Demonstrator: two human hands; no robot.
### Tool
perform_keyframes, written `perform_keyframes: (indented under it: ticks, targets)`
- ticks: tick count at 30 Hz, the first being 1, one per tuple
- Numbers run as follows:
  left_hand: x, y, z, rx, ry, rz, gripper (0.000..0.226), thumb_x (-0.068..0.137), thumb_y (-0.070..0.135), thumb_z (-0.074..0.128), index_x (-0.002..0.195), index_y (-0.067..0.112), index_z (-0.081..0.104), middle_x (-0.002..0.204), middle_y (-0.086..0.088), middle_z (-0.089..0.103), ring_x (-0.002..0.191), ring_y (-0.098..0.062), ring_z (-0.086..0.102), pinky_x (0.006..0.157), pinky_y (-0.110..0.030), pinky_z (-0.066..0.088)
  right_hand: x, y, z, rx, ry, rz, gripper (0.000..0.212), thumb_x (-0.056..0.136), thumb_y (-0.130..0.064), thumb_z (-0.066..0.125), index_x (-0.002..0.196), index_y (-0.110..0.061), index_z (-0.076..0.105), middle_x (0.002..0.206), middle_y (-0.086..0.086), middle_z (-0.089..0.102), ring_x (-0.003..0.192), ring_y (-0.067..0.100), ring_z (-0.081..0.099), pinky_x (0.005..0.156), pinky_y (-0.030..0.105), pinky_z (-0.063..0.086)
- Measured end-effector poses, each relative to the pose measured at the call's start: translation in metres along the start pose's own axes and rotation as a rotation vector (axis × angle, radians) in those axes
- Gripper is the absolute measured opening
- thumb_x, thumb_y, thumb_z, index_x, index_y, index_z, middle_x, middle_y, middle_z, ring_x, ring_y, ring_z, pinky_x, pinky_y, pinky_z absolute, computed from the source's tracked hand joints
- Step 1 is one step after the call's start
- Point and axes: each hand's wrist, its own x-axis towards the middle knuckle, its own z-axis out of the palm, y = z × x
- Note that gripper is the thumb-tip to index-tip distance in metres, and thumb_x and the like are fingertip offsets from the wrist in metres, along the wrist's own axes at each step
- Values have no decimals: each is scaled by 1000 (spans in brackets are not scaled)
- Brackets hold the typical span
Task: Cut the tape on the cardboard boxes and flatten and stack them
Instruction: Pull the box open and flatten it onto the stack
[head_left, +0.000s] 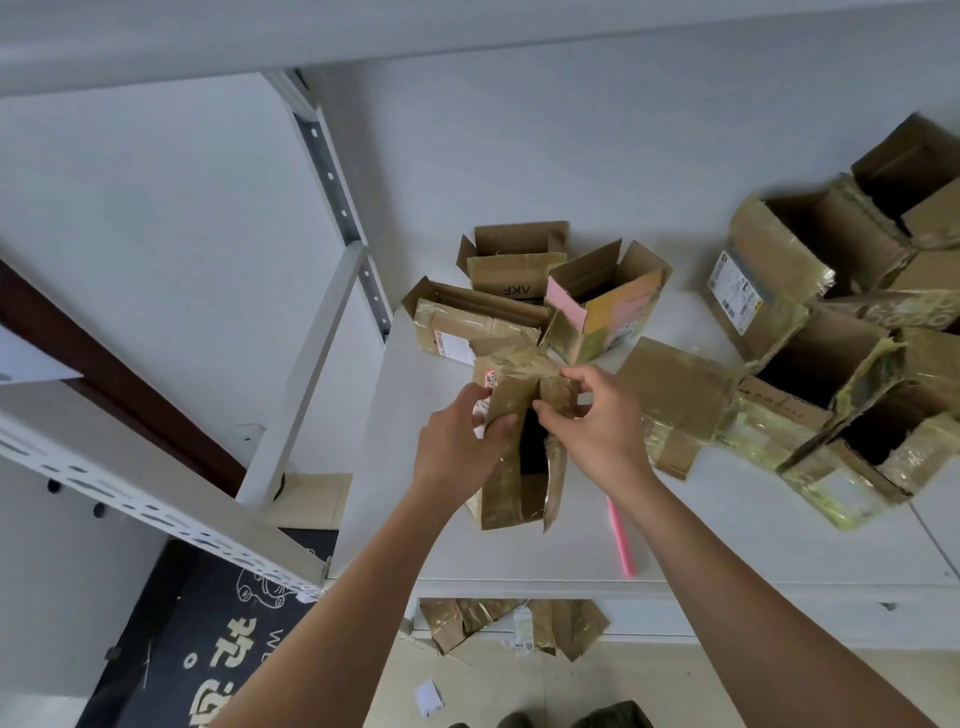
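Both hands, left hand (462, 441) and right hand (597, 415), grip the taped box (511, 467) flaps between them

A pale grey wall (519, 145) is seen from ten to two o'clock, evenly and softly lit. A white table (727, 545) is set against it at centre and three o'clock, and white perforated metal shelving (332, 176) with a dark brown beam (119, 384) is placed at nine to eleven o'clock. At six to seven o'clock a beige floor (478, 691) is partly covered by a dark mat with white print (208, 639).
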Motion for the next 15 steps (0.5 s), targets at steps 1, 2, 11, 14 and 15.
perform_keyframes:
  ticks: [1, 2, 11, 14, 15]
  targets:
    - [0, 0, -1, -13, -5, 1, 31, 92, 44, 62, 120, 34, 52, 113, 9, 68, 111, -16, 64, 87, -36, 53, 0, -1, -1, 4, -14, -4, 48, 79, -27, 80, 122, -13, 64, 109, -5, 60, 103, 13, 57, 88, 36, 54]
    - [0, -1, -2, -23, -13, 2, 25, 94, 39, 61, 117, 34, 53, 109, 10, 68, 110, -16, 64, 87, -38, 54, 0, -2, -2, 10, -27, -10, 48, 78, -26, 80, 123, -13, 65, 108, -7, 59, 101, 13, 57, 87, 34, 54]
    - [5, -7, -11, -40, -14, -15, 21, 98, 19, 56, 119, 20, 58, 106, 0, 70, 100, -26, 64, 84, -48, 55, 7, -6, -11, 91, -175, -1, 46, 76, -11, 77, 120, -25, 69, 103, -15, 64, 79, -9, 60, 63, 1, 43]
    - [11, -14, -18, -77, 9, -60, 24, 97, 16, 56, 121, 17, 59, 101, -1, 70, 92, -25, 66, 83, -48, 55, 2, -1, -12, 193, -245, -13, 49, 82, -1, 67, 118, -35, 69, 78, -33, 64, 59, -12, 57, 52, 4, 40]
    - [12, -17, -21, -89, 8, -64, 23, 97, 15, 56, 120, 18, 60, 97, 0, 71, 87, -23, 67, 80, -46, 57, 1, 3, -13, 223, -237, -22, 52, 84, 2, 64, 116, -38, 69, 75, -31, 65, 59, -11, 56, 53, 4, 40]
